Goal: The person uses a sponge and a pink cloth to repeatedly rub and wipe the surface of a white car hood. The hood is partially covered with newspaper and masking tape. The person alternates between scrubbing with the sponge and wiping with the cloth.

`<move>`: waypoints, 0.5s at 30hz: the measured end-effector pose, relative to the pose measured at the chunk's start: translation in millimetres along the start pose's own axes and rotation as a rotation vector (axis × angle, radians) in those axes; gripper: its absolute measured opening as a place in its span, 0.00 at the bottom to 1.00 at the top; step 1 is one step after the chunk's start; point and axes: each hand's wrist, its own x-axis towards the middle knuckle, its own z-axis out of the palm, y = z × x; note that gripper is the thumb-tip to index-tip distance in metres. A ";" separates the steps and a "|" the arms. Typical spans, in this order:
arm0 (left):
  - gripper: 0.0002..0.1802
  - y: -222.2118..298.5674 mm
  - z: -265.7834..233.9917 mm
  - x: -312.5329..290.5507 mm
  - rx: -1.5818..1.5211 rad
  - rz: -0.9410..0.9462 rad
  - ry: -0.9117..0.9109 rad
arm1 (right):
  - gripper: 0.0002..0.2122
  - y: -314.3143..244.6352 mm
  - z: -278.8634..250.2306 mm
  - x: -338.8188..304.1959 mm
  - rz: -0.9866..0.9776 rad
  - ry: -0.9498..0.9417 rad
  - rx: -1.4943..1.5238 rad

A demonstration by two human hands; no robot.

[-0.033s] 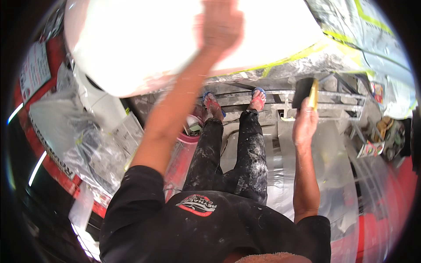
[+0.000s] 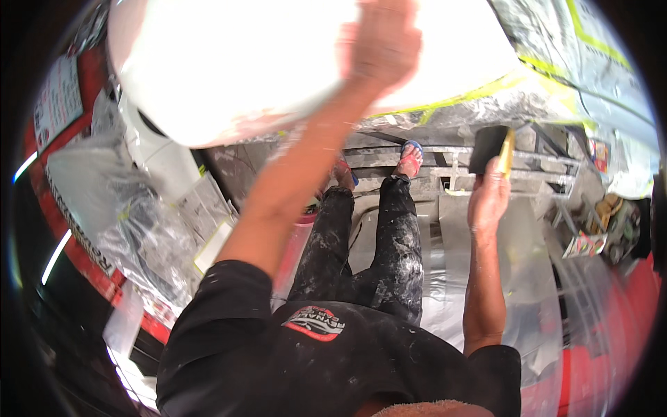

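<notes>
Right fingers [image 2: 494,182] gripping block [image 2: 488,148], left fingers [image 2: 389,21] over panel [image 2: 243,62]

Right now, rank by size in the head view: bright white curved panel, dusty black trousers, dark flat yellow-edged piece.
1. Bright white curved panel, though cropped.
2. Dusty black trousers.
3. Dark flat yellow-edged piece in the right hand.

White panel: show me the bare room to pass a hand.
On the white panel, bare patches lie from the left hand to the rounded left edge, and rightward to the yellow-green tape. Past the tape, wrinkled sheeting crowds in. Glare hides detail.
</notes>
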 end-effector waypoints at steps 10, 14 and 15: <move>0.23 -14.4 -26.7 -69.8 0.100 0.054 0.102 | 0.17 -58.5 34.2 33.7 0.099 -0.373 0.396; 0.15 -122.3 -90.9 -154.2 0.255 -0.047 0.271 | 0.16 -60.8 59.0 34.8 0.111 -0.589 0.312; 0.17 -150.4 -105.1 -178.9 0.284 -0.122 0.296 | 0.17 -63.1 70.3 29.5 0.120 -0.584 0.292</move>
